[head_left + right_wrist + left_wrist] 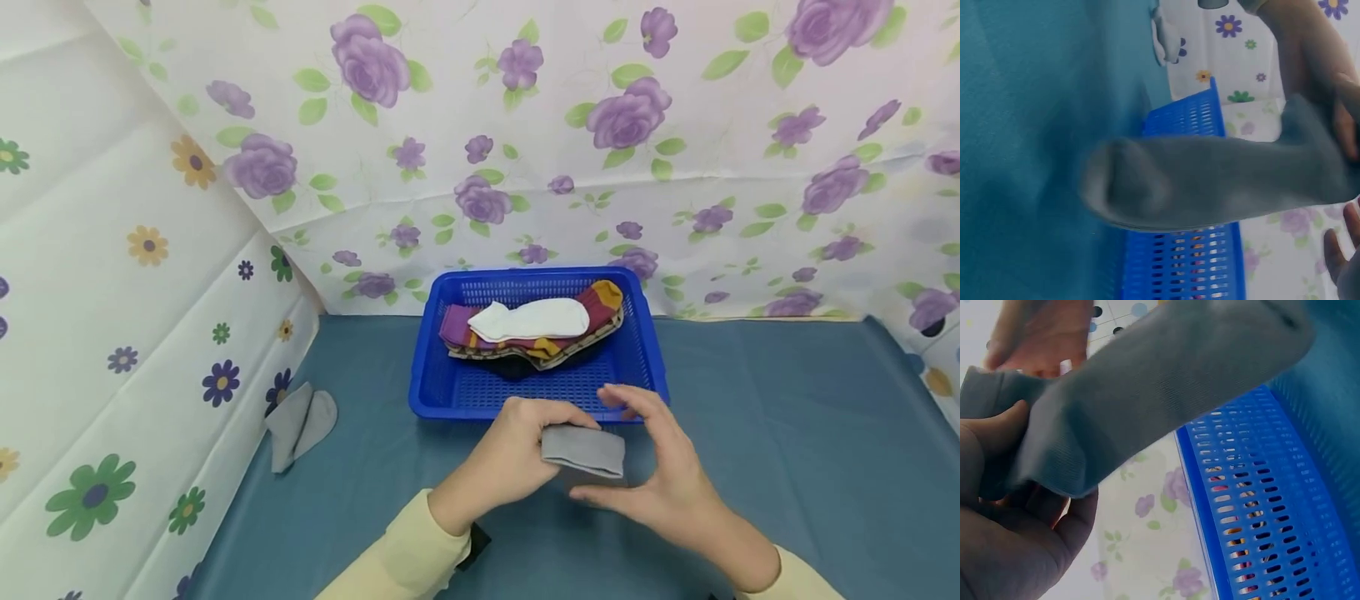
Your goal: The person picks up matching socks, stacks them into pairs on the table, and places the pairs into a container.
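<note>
My left hand (517,450) grips a grey sock (583,450) by its cuff end, thumb on one side and fingers on the other. In the right wrist view the rest of the sock (1210,181) hangs down past the hand, toe lowest and blurred. My right hand (667,483) is just to the right, thumb and fingers spread around the sock's cuff with a gap, not gripping it. A second grey sock (311,421), folded over, lies on the table at the left by the wall cloth.
A blue plastic basket (422,367) stands behind my hands against the flowered cloth (480,237). Stacked in it are a white sock (536,320), maroon, purple and yellow socks (600,304) and something black (513,367). The table is covered in blue-green cloth (765,433).
</note>
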A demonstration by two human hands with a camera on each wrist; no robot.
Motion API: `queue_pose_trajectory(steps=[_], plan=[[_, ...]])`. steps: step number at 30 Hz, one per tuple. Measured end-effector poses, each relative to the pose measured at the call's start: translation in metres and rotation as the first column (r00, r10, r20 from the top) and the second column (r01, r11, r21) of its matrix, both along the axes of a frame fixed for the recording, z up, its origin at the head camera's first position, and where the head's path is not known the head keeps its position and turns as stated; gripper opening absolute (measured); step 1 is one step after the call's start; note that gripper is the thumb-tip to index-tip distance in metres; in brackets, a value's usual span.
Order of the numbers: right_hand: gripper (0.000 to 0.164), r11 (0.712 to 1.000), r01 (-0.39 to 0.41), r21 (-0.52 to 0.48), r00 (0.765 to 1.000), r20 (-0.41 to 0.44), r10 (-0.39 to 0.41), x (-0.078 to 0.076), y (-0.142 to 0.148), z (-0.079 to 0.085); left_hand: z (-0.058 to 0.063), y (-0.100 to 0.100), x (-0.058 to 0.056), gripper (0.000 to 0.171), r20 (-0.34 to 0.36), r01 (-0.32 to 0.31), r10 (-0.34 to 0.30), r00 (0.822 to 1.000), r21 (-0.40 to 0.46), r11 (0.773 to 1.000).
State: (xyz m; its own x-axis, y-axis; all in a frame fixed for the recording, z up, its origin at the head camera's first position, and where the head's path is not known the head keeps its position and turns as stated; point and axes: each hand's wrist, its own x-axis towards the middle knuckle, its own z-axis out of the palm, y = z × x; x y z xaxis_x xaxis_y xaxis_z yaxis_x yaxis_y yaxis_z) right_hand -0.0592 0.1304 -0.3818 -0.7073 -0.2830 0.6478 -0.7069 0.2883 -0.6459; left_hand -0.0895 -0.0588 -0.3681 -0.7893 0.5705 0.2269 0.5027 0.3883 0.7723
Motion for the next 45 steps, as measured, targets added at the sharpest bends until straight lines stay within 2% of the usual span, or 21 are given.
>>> queue_pose_trajectory(steps=[2,6,8,10,13,15,17,19,23,28,32,36,40,43,45], plan=[[0.081,0.999,0.007,0.043,1.0,0.019,-0.007,-0.001,0.002,-0.009,-0.001,-0.001,0.001,0.014,0.018,-0.004,0.003,1.0,0.028,1.0],[0.06,0.99,0.051,0.129,0.999,0.0,-0.051,-0.004,0.004,-0.026,-0.001,-0.001,0.005,0.011,-0.015,-0.051,0.051,0.999,0.021,0.998],[0.055,0.985,0.075,0.154,0.997,-0.005,-0.076,-0.005,0.005,-0.03,0.0,0.0,0.008,0.015,-0.068,-0.095,0.095,0.993,0.0,0.995],[0.051,0.979,0.086,0.183,0.996,0.022,-0.092,-0.006,0.006,-0.032,0.002,0.0,0.009,0.026,-0.152,-0.128,0.119,0.981,-0.053,0.99],[0.042,0.971,0.075,0.228,0.994,0.066,-0.093,-0.007,0.007,-0.032,0.007,0.001,0.011,0.037,-0.284,-0.119,0.076,0.956,-0.138,0.983],[0.036,0.968,0.051,0.245,0.992,0.103,-0.079,-0.007,0.007,-0.032,0.009,0.002,0.012,0.031,-0.352,-0.095,0.031,0.935,-0.167,0.981],[0.031,0.963,0.031,0.267,0.99,0.126,-0.067,-0.007,0.006,-0.034,0.011,0.003,0.013,0.021,-0.37,-0.061,0.005,0.929,-0.142,0.988],[0.03,0.955,0.021,0.296,0.987,0.148,-0.067,-0.007,0.005,-0.039,0.012,0.002,0.014,0.017,-0.352,-0.046,0.014,0.936,-0.083,0.995],[0.031,0.937,0.009,0.349,0.976,0.2,-0.084,-0.005,0.005,-0.053,0.018,-0.003,0.013,0.014,-0.267,-0.054,0.062,0.962,0.038,0.998],[0.021,0.953,0.023,0.301,0.965,0.241,-0.099,-0.006,0.014,-0.061,0.018,-0.021,0.006,0.012,-0.2,-0.149,0.163,0.966,0.084,0.985],[0.018,0.969,-0.011,0.249,0.966,0.254,-0.054,-0.007,0.026,-0.057,0.007,-0.043,0.002,0.012,-0.118,-0.27,0.282,0.952,0.11,0.957],[0.031,0.982,-0.03,0.189,0.975,0.224,-0.014,-0.005,0.037,-0.055,-0.005,-0.062,0.001,0.009,-0.056,-0.359,0.364,0.93,0.09,0.929],[0.034,0.985,-0.006,0.171,0.976,0.214,-0.031,-0.003,0.048,-0.058,-0.015,-0.075,0.005,0.006,0.025,-0.387,0.387,0.922,0.024,0.922],[0.028,0.981,0.0,0.192,0.958,0.281,-0.055,-0.002,0.057,-0.064,-0.025,-0.081,0.011,0.012,0.119,-0.378,0.381,0.917,-0.045,0.925],[0.024,0.976,0.004,0.217,0.946,0.316,-0.074,-0.002,0.062,-0.069,-0.034,-0.084,0.016,0.017,0.216,-0.359,0.37,0.903,-0.091,0.929]])
